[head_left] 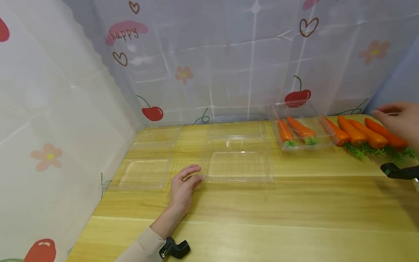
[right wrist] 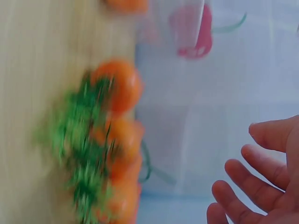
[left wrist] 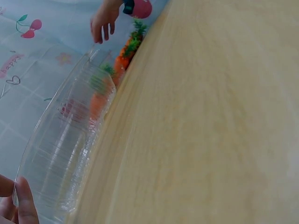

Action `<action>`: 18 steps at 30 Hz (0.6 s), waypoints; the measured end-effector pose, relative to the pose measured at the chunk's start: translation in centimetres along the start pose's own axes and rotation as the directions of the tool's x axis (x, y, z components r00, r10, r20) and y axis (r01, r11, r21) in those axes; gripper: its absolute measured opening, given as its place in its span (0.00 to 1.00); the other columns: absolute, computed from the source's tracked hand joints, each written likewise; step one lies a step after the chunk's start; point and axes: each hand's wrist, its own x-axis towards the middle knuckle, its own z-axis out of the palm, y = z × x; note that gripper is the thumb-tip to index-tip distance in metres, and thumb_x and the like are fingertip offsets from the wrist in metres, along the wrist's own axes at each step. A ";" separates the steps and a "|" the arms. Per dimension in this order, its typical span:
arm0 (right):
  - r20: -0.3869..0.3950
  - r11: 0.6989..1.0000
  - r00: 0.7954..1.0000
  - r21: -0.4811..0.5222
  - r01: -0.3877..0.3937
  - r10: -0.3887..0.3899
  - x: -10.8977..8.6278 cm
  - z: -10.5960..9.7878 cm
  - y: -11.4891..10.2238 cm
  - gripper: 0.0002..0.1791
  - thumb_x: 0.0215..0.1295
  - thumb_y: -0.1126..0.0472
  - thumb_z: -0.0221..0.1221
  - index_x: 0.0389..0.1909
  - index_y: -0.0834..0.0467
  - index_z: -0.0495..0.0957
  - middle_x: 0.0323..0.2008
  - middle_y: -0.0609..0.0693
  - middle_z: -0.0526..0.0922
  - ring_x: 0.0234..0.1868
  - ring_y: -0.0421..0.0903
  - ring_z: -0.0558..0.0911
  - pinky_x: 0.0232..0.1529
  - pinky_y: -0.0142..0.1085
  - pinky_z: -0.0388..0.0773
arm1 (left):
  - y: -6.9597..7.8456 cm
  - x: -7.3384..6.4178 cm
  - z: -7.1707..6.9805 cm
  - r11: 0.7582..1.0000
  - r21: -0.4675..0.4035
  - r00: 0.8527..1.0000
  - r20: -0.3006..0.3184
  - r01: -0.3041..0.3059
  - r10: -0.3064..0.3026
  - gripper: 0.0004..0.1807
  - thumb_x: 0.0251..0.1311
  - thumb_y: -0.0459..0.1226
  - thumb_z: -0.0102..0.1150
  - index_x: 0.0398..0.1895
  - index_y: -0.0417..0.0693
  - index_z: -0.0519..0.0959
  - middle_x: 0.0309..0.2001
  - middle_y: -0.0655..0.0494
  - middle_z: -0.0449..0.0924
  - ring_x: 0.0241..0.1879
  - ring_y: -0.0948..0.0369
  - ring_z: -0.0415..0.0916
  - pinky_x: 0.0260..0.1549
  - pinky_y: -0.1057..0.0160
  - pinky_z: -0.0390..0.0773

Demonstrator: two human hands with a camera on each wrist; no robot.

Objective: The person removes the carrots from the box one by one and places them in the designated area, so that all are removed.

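Note:
My left hand [head_left: 182, 189] is at the near-left corner of the middle clear plastic container [head_left: 240, 179], its thumb and a finger pinching the rim in the left wrist view. This container's lid is folded back toward the wall. At the far right, my right hand [head_left: 400, 118] hovers by a row of loose carrots [head_left: 351, 131] with leafy green tops. Its fingers are spread and hold nothing in the right wrist view. Two carrots [head_left: 299, 127] lie in or behind another clear container [head_left: 306, 146] to the left of the loose ones.
A third clear container [head_left: 140, 187] stands at the left, its lid folded back. The wooden table [head_left: 262, 218] meets a patterned cloth [head_left: 216, 65] behind and another cloth [head_left: 59, 120] on the left.

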 end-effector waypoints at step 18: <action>0.100 0.914 0.909 0.057 0.401 -0.405 -8.0 3.5 -6.7 0.25 0.75 0.42 0.57 0.55 0.59 0.82 0.48 0.66 0.86 0.34 0.30 0.78 0.28 0.33 0.74 | 0.1 -0.3 0.1 1.000 -0.012 1.000 0.005 -0.005 0.005 0.20 0.60 0.21 0.61 0.55 0.19 0.78 0.65 0.38 0.71 0.42 0.55 0.84 0.45 0.64 0.88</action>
